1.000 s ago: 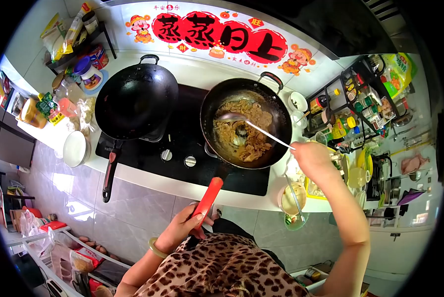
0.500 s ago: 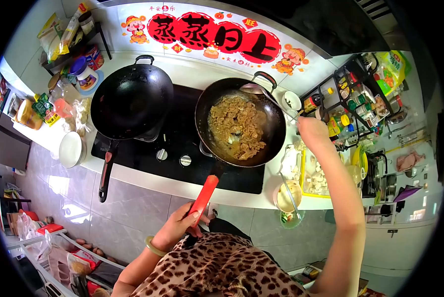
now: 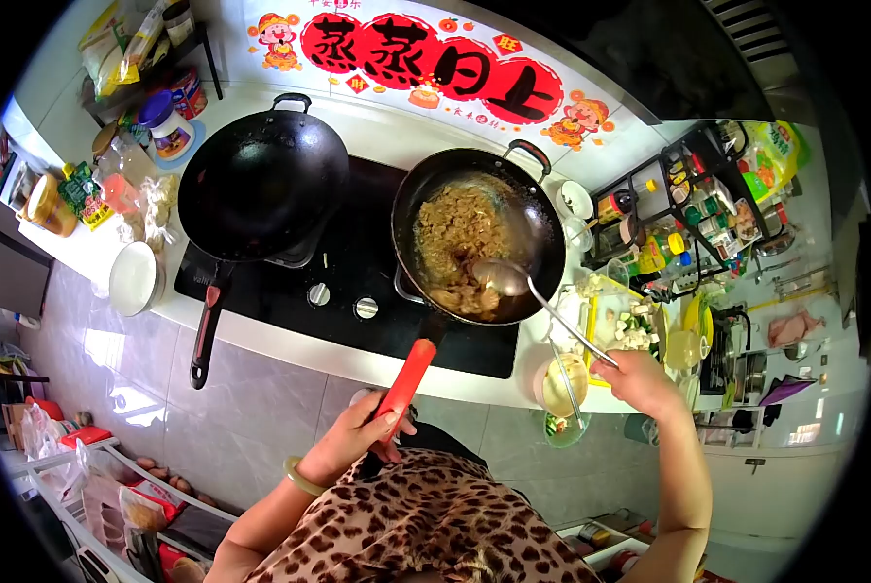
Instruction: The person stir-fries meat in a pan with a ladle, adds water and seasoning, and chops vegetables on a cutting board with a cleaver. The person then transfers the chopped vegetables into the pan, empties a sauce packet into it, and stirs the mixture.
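My left hand [image 3: 363, 434] is wrapped round the red handle [image 3: 411, 379] of the right-hand wok [image 3: 543, 282]. Browned pieces of meat [image 3: 463, 225] lie in that wok. With closed fingers, my right hand [image 3: 642, 381] grips the end of a long metal ladle [image 3: 572, 330]. The ladle's bowl rests among the meat at the lower right part of the wok. A second black wok [image 3: 261, 185] stands on the left burner, its handle pointing toward me.
White bowl [image 3: 134, 279] at the counter's left edge. Right of the stove are a beige bowl [image 3: 560, 387] with chopsticks across it, a yellow-rimmed tray [image 3: 603, 377] of cut pieces and a rack of bottles [image 3: 669, 209]. Jars and packets line the left side.
My right hand has come down and toward me. The ladle's bowl has moved from the wok's far rim into the meat near its front. My left hand keeps its hold.
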`<action>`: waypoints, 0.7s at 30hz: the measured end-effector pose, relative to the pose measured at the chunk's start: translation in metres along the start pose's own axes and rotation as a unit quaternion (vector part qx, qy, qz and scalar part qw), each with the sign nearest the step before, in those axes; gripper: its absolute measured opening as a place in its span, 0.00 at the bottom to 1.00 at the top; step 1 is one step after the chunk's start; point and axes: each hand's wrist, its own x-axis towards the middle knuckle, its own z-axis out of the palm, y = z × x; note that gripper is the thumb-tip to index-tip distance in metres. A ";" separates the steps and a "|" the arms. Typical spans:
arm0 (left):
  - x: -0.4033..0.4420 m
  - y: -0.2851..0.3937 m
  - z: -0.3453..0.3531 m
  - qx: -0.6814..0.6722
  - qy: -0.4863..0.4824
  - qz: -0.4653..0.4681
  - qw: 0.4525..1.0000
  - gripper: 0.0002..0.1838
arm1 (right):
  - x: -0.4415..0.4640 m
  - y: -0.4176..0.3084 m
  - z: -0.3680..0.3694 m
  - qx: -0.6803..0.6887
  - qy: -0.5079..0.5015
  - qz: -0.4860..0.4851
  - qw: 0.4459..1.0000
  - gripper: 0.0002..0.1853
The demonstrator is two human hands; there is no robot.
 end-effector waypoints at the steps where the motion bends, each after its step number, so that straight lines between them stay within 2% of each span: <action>1: 0.000 0.001 0.001 0.002 -0.002 -0.001 1.000 0.23 | -0.002 0.004 -0.002 -0.036 0.065 -0.041 0.996 0.16; 2: 0.000 0.002 0.002 0.000 -0.002 -0.001 1.000 0.23 | -0.003 0.007 -0.002 -0.072 0.130 -0.082 0.986 0.15; 6: -0.001 0.002 0.003 -0.004 0.004 -0.002 1.000 0.22 | -0.017 -0.007 -0.010 -0.121 0.096 -0.088 0.984 0.15; 8: -0.002 -0.001 0.001 -0.006 0.004 -0.003 1.000 0.22 | -0.011 -0.017 0.001 -0.180 0.058 -0.142 0.972 0.14; 9: -0.001 -0.002 0.001 -0.008 0.002 -0.004 1.000 0.22 | 0.004 -0.016 0.010 -0.179 0.060 -0.143 0.972 0.14; 11: -0.002 0.001 0.003 0.001 0.009 -0.011 1.000 0.22 | 0.051 -0.013 0.028 -0.271 0.111 -0.134 0.947 0.13; 14: -0.003 0.001 0.003 0.009 0.016 -0.017 1.000 0.21 | 0.086 -0.024 0.014 -0.248 0.154 -0.094 0.952 0.13; 16: -0.001 -0.001 0.002 0.009 0.016 -0.015 1.000 0.21 | 0.095 -0.018 0.001 -0.113 0.200 -0.105 0.968 0.13; 21: -0.002 -0.003 0.004 -0.010 0.029 0.002 1.000 0.21 | 0.145 0.015 -0.021 -0.100 0.251 -0.099 0.958 0.13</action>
